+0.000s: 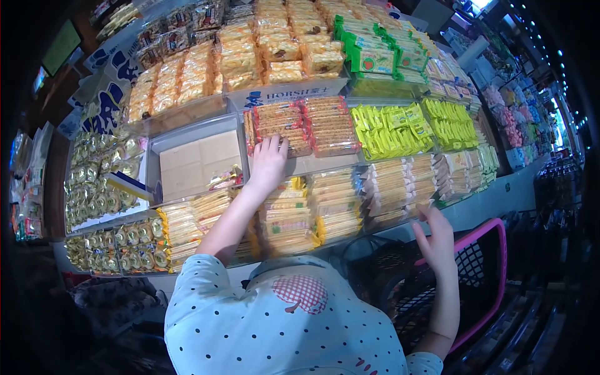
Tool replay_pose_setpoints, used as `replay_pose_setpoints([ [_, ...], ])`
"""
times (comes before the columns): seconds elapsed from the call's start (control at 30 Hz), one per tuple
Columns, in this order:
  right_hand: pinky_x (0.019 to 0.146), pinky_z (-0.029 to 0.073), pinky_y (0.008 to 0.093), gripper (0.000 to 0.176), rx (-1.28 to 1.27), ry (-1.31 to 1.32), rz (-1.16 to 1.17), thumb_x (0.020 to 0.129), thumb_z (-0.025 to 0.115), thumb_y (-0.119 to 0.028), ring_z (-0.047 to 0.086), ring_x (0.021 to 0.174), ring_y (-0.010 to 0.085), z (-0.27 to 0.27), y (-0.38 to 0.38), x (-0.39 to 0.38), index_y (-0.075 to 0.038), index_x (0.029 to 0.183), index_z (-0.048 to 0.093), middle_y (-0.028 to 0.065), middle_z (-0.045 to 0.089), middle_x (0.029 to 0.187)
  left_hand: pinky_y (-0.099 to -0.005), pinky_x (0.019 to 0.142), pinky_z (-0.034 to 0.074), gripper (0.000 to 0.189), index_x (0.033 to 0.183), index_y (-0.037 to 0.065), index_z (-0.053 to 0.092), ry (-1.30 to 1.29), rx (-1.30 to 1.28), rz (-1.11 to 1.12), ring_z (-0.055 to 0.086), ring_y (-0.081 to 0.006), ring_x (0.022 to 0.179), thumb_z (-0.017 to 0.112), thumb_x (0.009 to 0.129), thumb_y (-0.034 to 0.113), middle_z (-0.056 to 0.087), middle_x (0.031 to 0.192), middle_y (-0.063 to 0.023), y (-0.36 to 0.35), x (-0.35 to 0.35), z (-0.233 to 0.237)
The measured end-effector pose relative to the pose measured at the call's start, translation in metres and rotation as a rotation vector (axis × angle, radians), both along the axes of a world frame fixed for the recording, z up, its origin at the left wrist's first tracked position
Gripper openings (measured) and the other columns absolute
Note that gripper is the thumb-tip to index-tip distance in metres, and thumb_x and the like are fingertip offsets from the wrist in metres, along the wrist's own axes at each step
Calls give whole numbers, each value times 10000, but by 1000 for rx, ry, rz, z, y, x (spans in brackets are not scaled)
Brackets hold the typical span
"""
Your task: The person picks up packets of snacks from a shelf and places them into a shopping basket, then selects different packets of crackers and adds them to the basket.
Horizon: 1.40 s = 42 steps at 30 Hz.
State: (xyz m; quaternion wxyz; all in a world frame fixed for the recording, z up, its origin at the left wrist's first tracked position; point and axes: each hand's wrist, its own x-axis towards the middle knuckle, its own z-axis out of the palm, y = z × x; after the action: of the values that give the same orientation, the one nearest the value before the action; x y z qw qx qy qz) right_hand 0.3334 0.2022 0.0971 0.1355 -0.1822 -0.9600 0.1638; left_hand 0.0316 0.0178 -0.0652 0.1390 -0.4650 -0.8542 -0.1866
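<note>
My left hand [269,164] reaches up to the sloping display, and its spread fingertips rest on a row of red-wrapped biscuit packs [282,125]. It grips nothing that I can see. My right hand [436,240] hovers with its fingers apart over a black mesh basket with a pink rim [498,262], just below the shelf's front edge. It holds nothing. Stacks of yellow biscuit packs [294,215] lie under my left forearm.
A nearly empty clear bin with a cardboard floor [197,164] sits left of my left hand. Bright yellow packs [387,130] and green boxes [370,57] fill bins to the right. Round gold-wrapped snacks [103,184] lie at the left. More shelves stand far right.
</note>
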Motion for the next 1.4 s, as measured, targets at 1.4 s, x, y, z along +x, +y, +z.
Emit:
replay_pose_setpoints([
  [1.4, 714, 449, 393, 273, 514, -243, 478, 675, 640, -160, 604, 809, 268, -146, 40, -211, -55, 906, 538, 111, 587, 838, -277, 763, 487, 398, 1174, 1, 394, -1651, 1013, -251, 577, -127, 891, 584, 843, 113, 562, 1036, -91, -16, 19, 82],
])
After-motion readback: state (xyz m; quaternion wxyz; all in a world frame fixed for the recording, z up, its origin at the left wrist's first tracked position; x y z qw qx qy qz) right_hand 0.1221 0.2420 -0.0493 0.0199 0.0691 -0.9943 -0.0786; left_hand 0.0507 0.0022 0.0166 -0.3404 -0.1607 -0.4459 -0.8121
